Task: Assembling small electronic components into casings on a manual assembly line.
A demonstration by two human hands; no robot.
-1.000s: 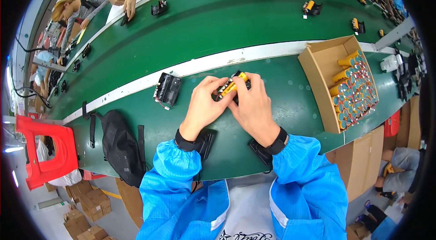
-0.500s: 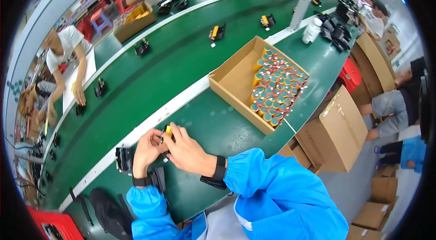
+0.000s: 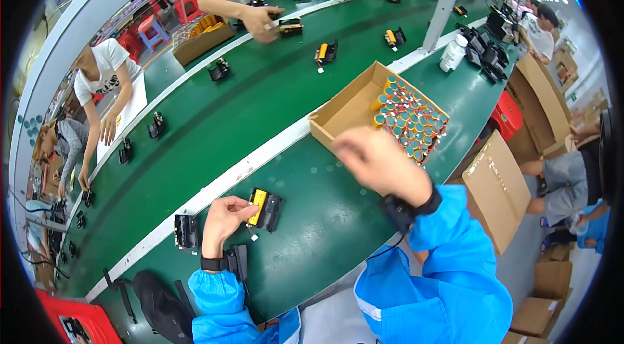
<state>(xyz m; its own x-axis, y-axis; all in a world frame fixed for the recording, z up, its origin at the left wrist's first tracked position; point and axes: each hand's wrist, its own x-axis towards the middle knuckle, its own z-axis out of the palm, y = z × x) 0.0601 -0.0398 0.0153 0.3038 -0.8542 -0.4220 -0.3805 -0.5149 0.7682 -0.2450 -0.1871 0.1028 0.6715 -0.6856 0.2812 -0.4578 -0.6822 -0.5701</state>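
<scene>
My left hand [image 3: 226, 217] grips the left side of an open black plastic case [image 3: 271, 211], thumb and fingers at the yellow battery cell [image 3: 257, 204] inside it. A short lead with a white plug hangs from the case. Just left of that hand another black case [image 3: 187, 232] lies on the green bench. My right hand [image 3: 383, 160] is in the air over the near edge of a cardboard box [image 3: 335, 132], its fingers smeared by motion. Rows of yellow battery cells [image 3: 413, 116] with red wires and teal tops fill the box's right part.
Black cases with yellow cells [image 3: 326, 53] sit along the green conveyor [image 3: 247, 110]. Co-workers stand across it; one hand [image 3: 261, 23] is over a case. A white bottle [image 3: 454, 53] and a pile of black cases [image 3: 484, 54] lie far right. A black bag [image 3: 159, 305] rests near left.
My right hand has left the case and swung right to the battery box. My left hand keeps hold of the case, now in plain view. A co-worker's hand has reached over the conveyor.
</scene>
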